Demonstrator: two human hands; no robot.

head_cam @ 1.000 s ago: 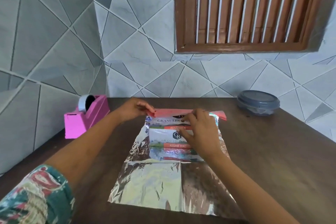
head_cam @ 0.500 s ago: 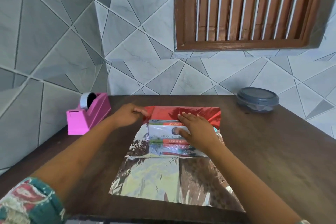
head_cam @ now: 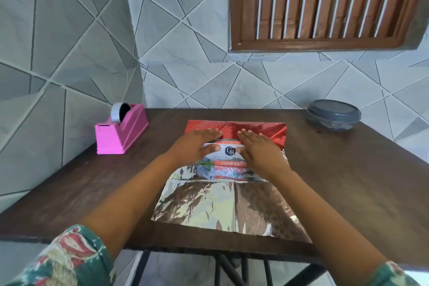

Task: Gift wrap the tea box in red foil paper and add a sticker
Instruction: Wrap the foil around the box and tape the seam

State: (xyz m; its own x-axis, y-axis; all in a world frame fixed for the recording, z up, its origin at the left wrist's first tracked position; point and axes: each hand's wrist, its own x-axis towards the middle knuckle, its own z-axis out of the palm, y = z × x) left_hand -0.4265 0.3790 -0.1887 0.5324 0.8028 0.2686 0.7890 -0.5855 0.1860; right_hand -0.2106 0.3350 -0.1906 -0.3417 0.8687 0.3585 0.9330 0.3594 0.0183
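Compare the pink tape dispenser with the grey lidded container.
The tape dispenser is pink and blocky; the container is grey, round and low. The tape dispenser sits far left on the table, the container far right. Both stand untouched.

Bright, even daylight; glare on the foil paper [head_cam: 204,204]; edges bend

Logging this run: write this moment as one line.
left hand: pressing red foil paper | right hand: same | printed cardboard tea box: far edge covered
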